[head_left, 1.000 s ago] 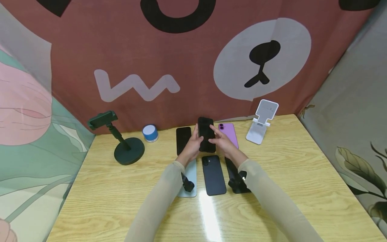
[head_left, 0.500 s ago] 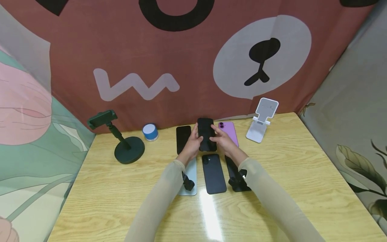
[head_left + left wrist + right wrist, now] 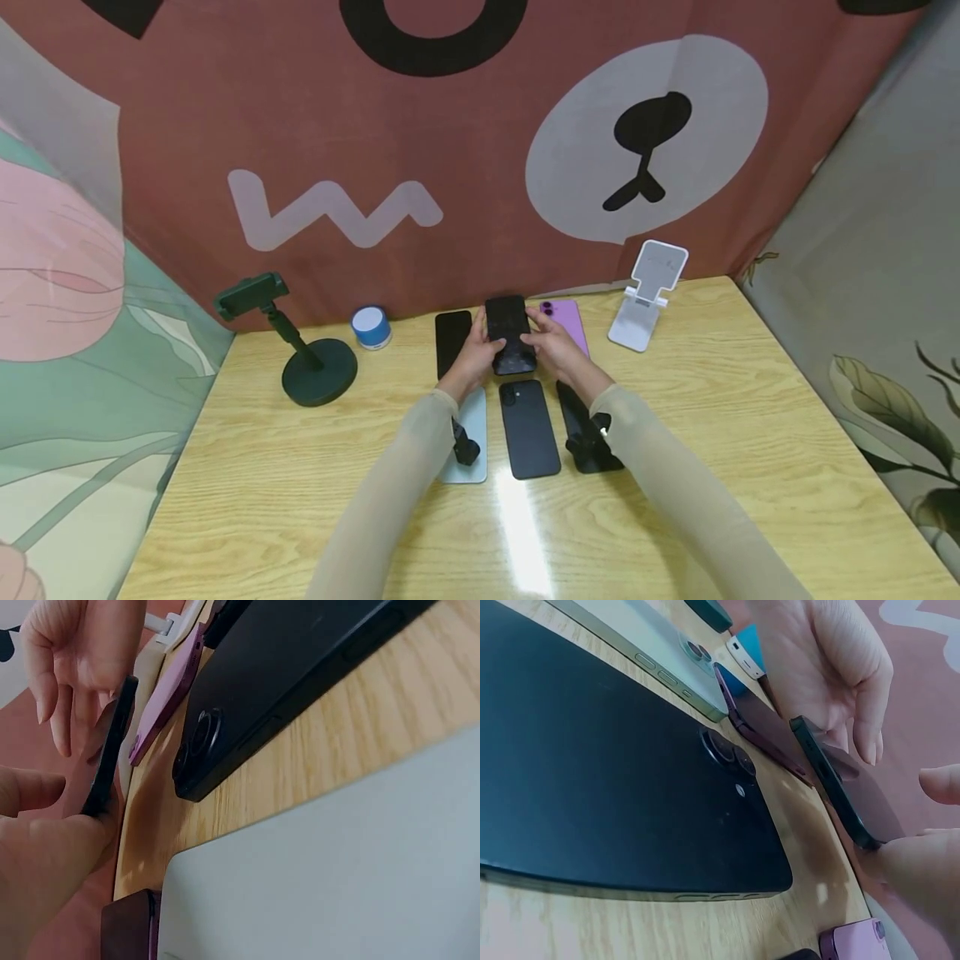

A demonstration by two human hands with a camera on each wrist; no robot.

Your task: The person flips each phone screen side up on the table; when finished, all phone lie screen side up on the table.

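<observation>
Tabletop (image 3: pixel 262 467): pale wood against a reddish printed cloth (image 3: pixel 337 108).
Fingers: left hand (image 3: pixel 474 350) and right hand (image 3: pixel 557 346) grip a black phone (image 3: pixel 510 325) by its sides, thumbs over its face.
Held place: upper middle of the head view, raised off the wood.
Handling: even side pressure and light thumbs should keep it steady.
Neighbours: dark-blue phone (image 3: pixel 531 433) just below, purple phone (image 3: pixel 570 323) to the right.

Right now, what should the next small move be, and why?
Probably lower the held phone toward the table: the left grip and right grip hold it raised, and the wrist views show a gap between the black phone on the left and the purple phone.
</observation>
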